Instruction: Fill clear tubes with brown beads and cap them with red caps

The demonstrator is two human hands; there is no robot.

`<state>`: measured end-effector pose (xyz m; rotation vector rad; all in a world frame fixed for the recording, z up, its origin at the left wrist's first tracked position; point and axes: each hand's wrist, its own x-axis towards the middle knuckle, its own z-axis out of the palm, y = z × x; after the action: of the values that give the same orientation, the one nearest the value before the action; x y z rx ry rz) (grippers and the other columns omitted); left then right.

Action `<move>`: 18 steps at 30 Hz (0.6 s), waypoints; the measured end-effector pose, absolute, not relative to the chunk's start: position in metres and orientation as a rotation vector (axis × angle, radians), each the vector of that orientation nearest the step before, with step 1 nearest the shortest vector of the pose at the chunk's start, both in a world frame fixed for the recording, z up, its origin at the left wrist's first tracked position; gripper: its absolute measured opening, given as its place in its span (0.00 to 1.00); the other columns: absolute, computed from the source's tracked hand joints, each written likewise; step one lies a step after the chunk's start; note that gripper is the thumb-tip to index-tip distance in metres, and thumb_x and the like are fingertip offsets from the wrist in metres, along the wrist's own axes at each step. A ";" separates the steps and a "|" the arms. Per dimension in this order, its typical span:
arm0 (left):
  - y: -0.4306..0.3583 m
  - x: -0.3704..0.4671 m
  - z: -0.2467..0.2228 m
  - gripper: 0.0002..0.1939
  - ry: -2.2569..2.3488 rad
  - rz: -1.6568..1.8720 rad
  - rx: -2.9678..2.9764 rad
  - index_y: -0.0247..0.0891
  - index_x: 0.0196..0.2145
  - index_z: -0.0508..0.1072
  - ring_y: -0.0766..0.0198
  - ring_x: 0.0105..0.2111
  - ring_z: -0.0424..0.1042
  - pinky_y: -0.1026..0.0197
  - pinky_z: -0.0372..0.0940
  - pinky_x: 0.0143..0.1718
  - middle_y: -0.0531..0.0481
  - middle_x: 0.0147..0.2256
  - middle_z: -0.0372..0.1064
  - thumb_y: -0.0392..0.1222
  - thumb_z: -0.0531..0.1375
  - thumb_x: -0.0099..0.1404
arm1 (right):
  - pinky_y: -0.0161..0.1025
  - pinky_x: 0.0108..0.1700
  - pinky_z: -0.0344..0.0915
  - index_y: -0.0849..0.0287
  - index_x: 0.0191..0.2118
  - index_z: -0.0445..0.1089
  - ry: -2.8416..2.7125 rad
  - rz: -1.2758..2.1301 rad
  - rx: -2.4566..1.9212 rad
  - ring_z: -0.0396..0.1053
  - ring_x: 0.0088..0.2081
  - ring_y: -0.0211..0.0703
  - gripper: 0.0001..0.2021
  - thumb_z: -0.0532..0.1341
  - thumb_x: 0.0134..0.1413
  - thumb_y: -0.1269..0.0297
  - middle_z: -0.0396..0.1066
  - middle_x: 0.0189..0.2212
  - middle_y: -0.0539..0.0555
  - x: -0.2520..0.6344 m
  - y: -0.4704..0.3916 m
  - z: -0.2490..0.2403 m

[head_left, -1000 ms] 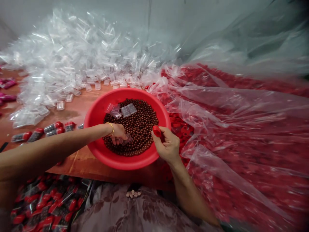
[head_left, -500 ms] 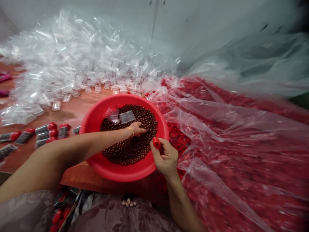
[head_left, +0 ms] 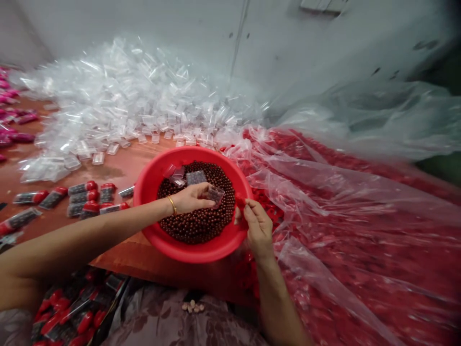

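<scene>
Over the red basin (head_left: 144,185) my left hand (head_left: 196,198), with a yellow bracelet at the wrist, grips a small clear plastic container (head_left: 216,196). Dark contents show through its wall, though how full it is I cannot tell. Brown beads (head_left: 190,226) fill the bottom of the basin. Close to the basin's right rim, my right hand (head_left: 258,223) pinches a red cap (head_left: 240,202) between thumb and fingers. A gap separates cap and container. Lying on the beads are a grey see-through block of containers (head_left: 196,178) and some clear empty ones (head_left: 175,174).
Clear containers (head_left: 126,101) form a big heap behind the basin. Red caps (head_left: 264,204) spread rightward under clear plastic sheeting (head_left: 324,187). Filled red-capped containers (head_left: 82,197) lie on the table at left; more (head_left: 72,307) sit in a box below. Pink items (head_left: 18,117) lie far left.
My left hand has come up out of the beads, and the clear container now shows in it. My right hand has turned the red cap toward it. The view has shifted slightly.
</scene>
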<state>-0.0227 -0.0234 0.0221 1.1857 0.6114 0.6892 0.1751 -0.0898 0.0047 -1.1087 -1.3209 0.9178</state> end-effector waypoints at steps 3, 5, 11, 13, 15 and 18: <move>-0.032 -0.026 0.028 0.16 0.612 0.704 1.425 0.34 0.39 0.69 0.67 0.40 0.68 0.58 0.61 0.49 0.50 0.38 0.70 0.37 0.66 0.53 | 0.32 0.25 0.62 0.54 0.42 0.69 -1.237 1.033 -1.068 0.61 0.19 0.32 0.11 0.58 0.54 0.58 0.64 0.20 0.44 0.173 -0.083 0.015; -0.034 -0.027 0.028 0.14 0.630 0.718 1.493 0.33 0.39 0.69 0.67 0.39 0.67 0.59 0.61 0.47 0.50 0.37 0.69 0.37 0.64 0.55 | 0.32 0.24 0.62 0.54 0.45 0.69 -1.242 1.032 -1.106 0.60 0.19 0.32 0.14 0.60 0.52 0.57 0.64 0.20 0.44 0.170 -0.079 0.022; -0.032 -0.027 0.029 0.19 0.558 0.683 1.317 0.34 0.38 0.65 0.70 0.30 0.67 0.63 0.65 0.35 0.53 0.32 0.65 0.47 0.65 0.54 | 0.32 0.20 0.61 0.56 0.46 0.70 -1.322 1.064 -1.194 0.59 0.17 0.31 0.19 0.64 0.46 0.57 0.65 0.21 0.45 0.155 -0.064 0.033; -0.031 -0.028 0.031 0.21 0.554 0.638 1.281 0.33 0.38 0.64 0.71 0.27 0.67 0.63 0.65 0.33 0.54 0.31 0.65 0.48 0.66 0.53 | 0.31 0.19 0.60 0.57 0.44 0.70 -1.395 1.148 -1.145 0.59 0.17 0.31 0.19 0.66 0.44 0.58 0.65 0.20 0.45 0.154 -0.059 0.037; -0.030 -0.029 0.033 0.22 0.545 0.594 1.260 0.33 0.38 0.64 0.72 0.26 0.67 0.64 0.65 0.31 0.55 0.30 0.65 0.48 0.66 0.52 | 0.32 0.23 0.63 0.57 0.40 0.72 -1.497 1.205 -1.088 0.63 0.20 0.33 0.18 0.67 0.41 0.59 0.68 0.22 0.47 0.155 -0.054 0.043; -0.029 -0.030 0.037 0.21 0.522 0.535 1.229 0.34 0.36 0.64 0.72 0.25 0.67 0.65 0.64 0.30 0.57 0.27 0.64 0.48 0.67 0.51 | 0.33 0.28 0.65 0.59 0.33 0.72 -1.645 1.205 -1.066 0.66 0.25 0.35 0.14 0.68 0.39 0.59 0.71 0.26 0.49 0.158 -0.050 0.051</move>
<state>-0.0300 -0.0290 0.0366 1.2288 0.5219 0.5354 0.1579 -0.0495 0.0514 -1.0655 -1.6451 1.2050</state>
